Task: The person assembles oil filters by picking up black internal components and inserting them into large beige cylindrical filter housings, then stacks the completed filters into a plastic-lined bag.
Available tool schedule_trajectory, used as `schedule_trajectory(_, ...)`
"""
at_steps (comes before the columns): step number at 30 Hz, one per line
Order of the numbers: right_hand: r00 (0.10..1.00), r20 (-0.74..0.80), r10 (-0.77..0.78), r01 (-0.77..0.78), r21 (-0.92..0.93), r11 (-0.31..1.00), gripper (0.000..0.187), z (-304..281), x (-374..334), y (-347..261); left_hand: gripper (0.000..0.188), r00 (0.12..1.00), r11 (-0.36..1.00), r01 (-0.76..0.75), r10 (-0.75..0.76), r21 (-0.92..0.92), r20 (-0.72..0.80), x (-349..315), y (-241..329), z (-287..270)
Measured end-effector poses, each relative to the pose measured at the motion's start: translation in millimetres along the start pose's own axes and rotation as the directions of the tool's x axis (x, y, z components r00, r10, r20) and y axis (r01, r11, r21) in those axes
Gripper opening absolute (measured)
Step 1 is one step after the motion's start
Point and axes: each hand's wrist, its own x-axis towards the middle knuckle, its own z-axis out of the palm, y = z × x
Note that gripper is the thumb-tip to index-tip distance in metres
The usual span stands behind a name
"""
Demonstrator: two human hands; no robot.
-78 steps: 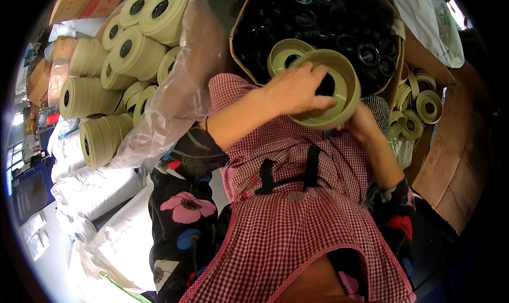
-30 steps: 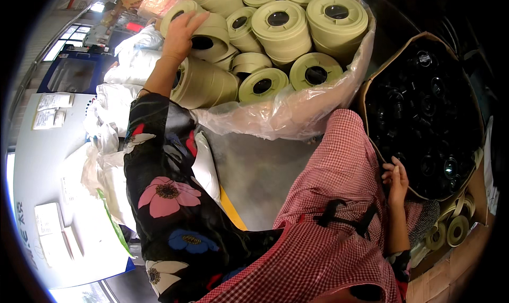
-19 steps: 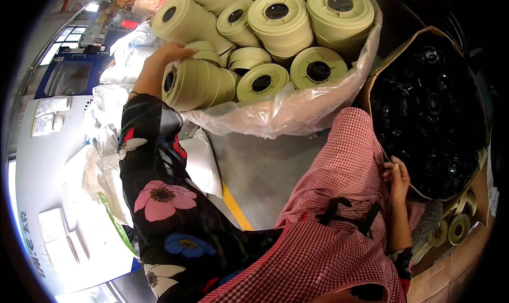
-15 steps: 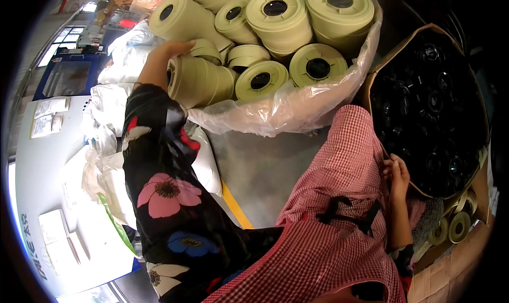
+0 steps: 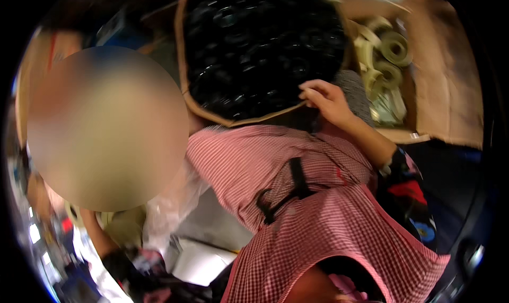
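Observation:
My right hand (image 5: 327,99) is at the near right rim of a carton (image 5: 231,124) full of shiny black rounded parts (image 5: 260,48). Its fingers are curled in towards the thumb; whether anything small is between them I cannot make out. A large blurred disc covers the left of the view and hides my left hand. Only my left forearm (image 5: 101,237) shows below it, beside a pale yellow-green spool (image 5: 126,228) at the edge of clear plastic sheeting (image 5: 168,210).
An open cardboard box (image 5: 448,75) on the right holds several pale green rings (image 5: 394,47). Grey textured fabric (image 5: 354,94) lies between it and the carton. A white sack (image 5: 201,260) rests on the floor at lower left. My checked apron (image 5: 318,223) fills the middle.
The view has swung right, so the black parts now lie ahead and the spools sit at lower left. My left hand, earlier on a spool, is now hidden. My right hand remains by the carton rim.

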Motion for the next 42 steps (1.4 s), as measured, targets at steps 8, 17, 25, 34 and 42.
schedule_trajectory(8,0.911,-0.335,-0.239,0.198,-0.153,0.968,0.020,-89,-46,-11,0.032,0.429,0.328,-0.903,0.698,-0.276,-0.574,-189,351,-99)
schedule_trajectory(17,0.843,-0.396,-0.364,-0.214,-0.868,0.449,0.021,-271,-7,62,0.066,0.531,0.364,-0.763,0.824,-0.535,-0.197,-232,531,-6)
schedule_trajectory(25,0.938,-0.343,-0.045,-0.331,-0.852,-0.406,0.026,-459,6,128,0.052,0.651,0.415,-0.699,0.705,-0.582,-0.280,-218,591,8)
schedule_trajectory(34,0.918,-0.372,0.139,-0.309,-0.888,-0.339,0.021,-440,35,151,0.045,0.453,0.220,-0.886,0.600,-0.408,-0.660,-235,647,-69)
schedule_trajectory(42,0.964,-0.266,-0.021,-0.222,-0.845,0.487,0.019,-310,-6,136,0.062,0.340,0.237,-0.940,0.715,-0.246,-0.611,-259,737,-78)
